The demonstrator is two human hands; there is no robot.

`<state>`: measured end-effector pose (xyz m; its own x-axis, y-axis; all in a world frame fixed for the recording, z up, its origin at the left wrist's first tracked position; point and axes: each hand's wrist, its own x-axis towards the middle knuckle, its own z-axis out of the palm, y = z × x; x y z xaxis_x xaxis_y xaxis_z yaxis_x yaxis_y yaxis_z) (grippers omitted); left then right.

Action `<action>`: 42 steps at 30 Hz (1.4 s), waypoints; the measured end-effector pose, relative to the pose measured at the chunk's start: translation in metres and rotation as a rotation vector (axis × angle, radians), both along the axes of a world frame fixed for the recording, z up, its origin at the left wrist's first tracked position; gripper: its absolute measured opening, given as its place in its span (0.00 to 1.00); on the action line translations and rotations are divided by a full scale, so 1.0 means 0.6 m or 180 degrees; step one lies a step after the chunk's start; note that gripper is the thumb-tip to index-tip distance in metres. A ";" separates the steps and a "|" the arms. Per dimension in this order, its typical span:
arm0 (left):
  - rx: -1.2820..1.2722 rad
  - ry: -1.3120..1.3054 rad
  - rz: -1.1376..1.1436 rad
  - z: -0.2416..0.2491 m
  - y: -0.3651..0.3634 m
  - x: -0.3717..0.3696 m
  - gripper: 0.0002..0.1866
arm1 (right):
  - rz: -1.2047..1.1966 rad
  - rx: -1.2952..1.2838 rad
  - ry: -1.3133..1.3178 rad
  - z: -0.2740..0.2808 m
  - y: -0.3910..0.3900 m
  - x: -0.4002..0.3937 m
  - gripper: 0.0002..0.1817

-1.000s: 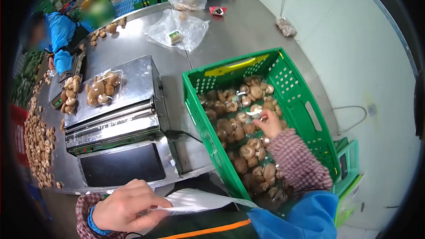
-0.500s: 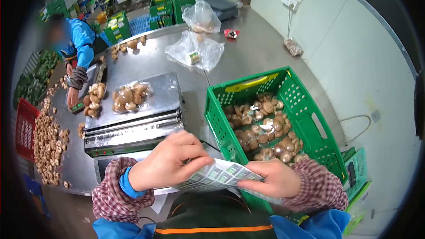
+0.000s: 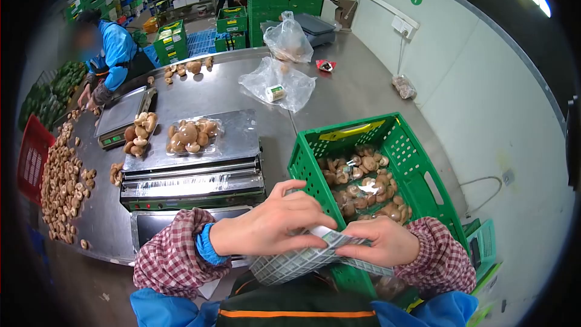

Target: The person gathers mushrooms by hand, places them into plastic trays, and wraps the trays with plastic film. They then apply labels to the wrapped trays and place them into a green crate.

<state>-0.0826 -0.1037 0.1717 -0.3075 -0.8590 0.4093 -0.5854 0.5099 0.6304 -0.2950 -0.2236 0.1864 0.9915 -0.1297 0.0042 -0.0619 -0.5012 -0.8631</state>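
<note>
A sheet of labels [image 3: 293,266], white and green in a grid pattern, is bent between my hands in front of my apron. My left hand [image 3: 275,221] is closed at its upper edge, thumb below and fingers above, next to a small white corner that sticks up. On the other side, my right hand [image 3: 381,241] pinches the sheet between thumb and fingers. Just beyond, a green crate [image 3: 433,203] holds several wrapped packs of mushrooms [image 3: 369,188]. A wrapped tray of mushrooms [image 3: 192,136] rests on the wrapping machine [image 3: 193,181] to the left.
Loose mushrooms [image 3: 63,184] spill from a red basket [image 3: 30,157] at the left. A co-worker in blue [image 3: 118,45] reaches toward them beside a scale [image 3: 124,115]. A plastic bag with a label roll [image 3: 275,92] lies at the back. A white wall [image 3: 454,85] borders the right.
My left hand has moved right along the sheet, closer to my right hand, and the sheet is more bent. The co-worker's hand has drawn back from the scale. The view has shifted slightly.
</note>
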 end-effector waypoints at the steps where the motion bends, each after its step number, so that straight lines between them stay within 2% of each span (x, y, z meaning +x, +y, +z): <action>1: 0.0346 0.0190 0.0040 -0.002 0.005 -0.002 0.21 | 0.0005 -0.0014 -0.0007 0.002 -0.001 -0.002 0.11; 2: 0.0291 0.0632 0.0200 0.002 0.011 -0.013 0.17 | -0.0075 -0.0073 0.0106 0.003 -0.002 -0.006 0.11; 3: 0.0294 0.0632 0.0199 -0.003 0.014 -0.016 0.17 | -0.0155 -0.0127 0.0222 0.002 -0.002 -0.009 0.11; 6: 0.0031 0.0272 0.0360 -0.015 0.020 -0.021 0.07 | -0.0178 -0.0123 0.0130 0.002 0.002 -0.013 0.11; 10: -0.0391 0.0122 0.0473 -0.021 0.017 -0.024 0.06 | -0.0190 -0.0422 0.0168 0.018 0.011 -0.010 0.13; 12: -0.0517 -0.0032 0.0509 -0.019 0.016 -0.023 0.06 | -0.0483 -0.0599 -0.0478 0.036 0.020 0.005 0.14; 15: -0.0522 -0.0239 0.0465 -0.011 0.015 -0.025 0.08 | -0.0431 -0.0560 -0.0338 0.049 0.018 0.007 0.17; 16: -0.0525 -0.0243 0.0453 -0.009 0.014 -0.026 0.08 | -0.0476 -0.0676 -0.0326 0.045 0.018 0.005 0.15; 19: -0.0197 -0.0388 0.0252 -0.008 0.014 -0.025 0.10 | -0.0588 -0.1084 -0.0621 0.025 0.020 -0.004 0.11; 21: 0.0719 0.0126 0.0087 -0.018 0.009 -0.024 0.12 | -0.0683 -0.1154 -0.0677 0.010 0.025 -0.009 0.09; 23: 0.1222 0.0099 -0.0020 -0.018 0.001 -0.016 0.12 | 0.0052 -0.1957 -0.1901 0.000 0.016 -0.021 0.12; 24: 0.0985 0.0033 0.0118 -0.027 0.006 -0.013 0.11 | 0.0229 -0.1594 -0.1681 0.002 0.005 -0.034 0.10; 25: 0.0759 -0.0034 0.0215 -0.034 0.010 -0.009 0.10 | 0.0050 -0.1816 -0.1475 0.019 -0.025 -0.066 0.10; 27: 0.1035 -0.0191 0.0300 0.002 0.036 -0.012 0.08 | -0.2392 0.0945 -0.0835 -0.047 -0.045 -0.135 0.14; 29: 0.1154 -0.0114 -0.0238 0.004 0.047 -0.002 0.12 | -0.2794 0.1847 0.0272 -0.188 -0.087 -0.224 0.19; 31: 0.1259 -0.0037 -0.0504 0.003 0.041 -0.001 0.13 | -0.2947 0.1460 0.1100 -0.338 -0.084 -0.298 0.20; 32: 0.1319 0.0008 -0.0662 0.003 0.040 -0.005 0.13 | -0.2972 0.1104 0.1333 -0.384 -0.078 -0.314 0.21; 33: 0.1339 0.0038 -0.0697 0.007 0.039 -0.012 0.13 | -0.2980 0.0736 0.1547 -0.408 -0.070 -0.320 0.21; 34: 0.1383 0.0118 -0.0640 0.012 0.037 -0.019 0.14 | -0.3039 0.0297 0.1362 -0.409 -0.065 -0.316 0.17; 35: 0.1448 0.0184 -0.0591 0.014 0.037 -0.025 0.14 | -0.3060 0.0323 0.1379 -0.393 -0.068 -0.318 0.17; 37: 0.1343 0.0191 -0.0636 0.008 0.031 -0.029 0.15 | -0.3403 0.0752 0.0754 -0.341 -0.066 -0.334 0.11; 38: 0.1261 0.0120 -0.0649 0.011 0.024 -0.031 0.15 | -0.3256 0.1272 0.0997 -0.315 -0.065 -0.354 0.09; 39: 0.1156 0.0061 -0.0642 0.012 0.018 -0.034 0.16 | -0.2825 0.1942 0.2321 -0.296 -0.074 -0.382 0.08; 41: 0.1085 0.0064 -0.0648 0.007 0.012 -0.039 0.17 | -0.2716 0.2440 0.3244 -0.334 -0.047 -0.419 0.11; 42: 0.1001 0.0058 -0.0584 0.006 0.011 -0.040 0.18 | -0.2493 0.1851 0.3461 -0.347 -0.027 -0.424 0.12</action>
